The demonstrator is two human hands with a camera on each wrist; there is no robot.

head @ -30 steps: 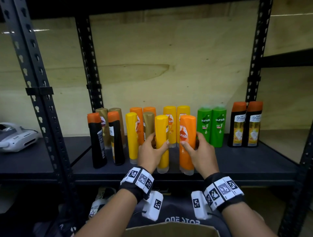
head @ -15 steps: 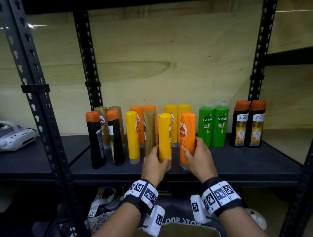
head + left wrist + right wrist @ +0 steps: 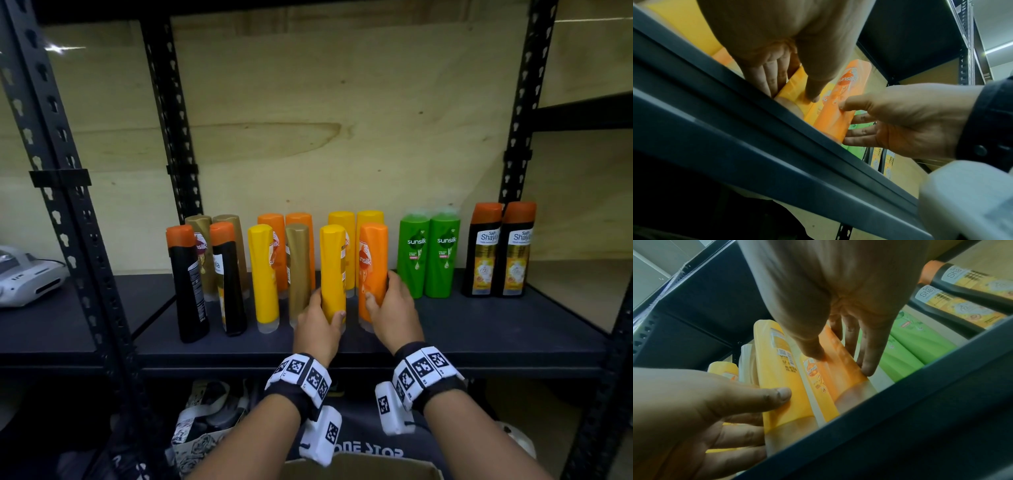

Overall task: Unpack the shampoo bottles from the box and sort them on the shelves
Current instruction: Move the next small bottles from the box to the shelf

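Observation:
Two bottles stand upright, cap down, on the dark shelf [image 3: 479,335] near its front. My left hand [image 3: 323,317] grips the yellow bottle [image 3: 332,270], thumb on its right side and fingers round its left. My right hand [image 3: 385,303] grips the orange Sunsilk bottle [image 3: 372,267] low down, thumb on its front and fingers behind. In the left wrist view the thumb of my left hand [image 3: 807,95] presses the yellow bottle [image 3: 795,91] beside the orange bottle [image 3: 840,104]. The right wrist view shows my right hand [image 3: 840,360] on the orange bottle [image 3: 840,374] and the yellow bottle [image 3: 777,369].
Other bottles stand in rows: black with orange caps [image 3: 186,284], gold [image 3: 298,274], yellow [image 3: 263,277], green Sunsilk [image 3: 428,253] and black Shayla-type ones [image 3: 498,250] at the right. A white device [image 3: 27,277] sits on the left shelf. A cardboard box [image 3: 359,467] is below.
Both hands have slid lower on their bottles and pushed them a little deeper onto the shelf. The head view has shifted slightly.

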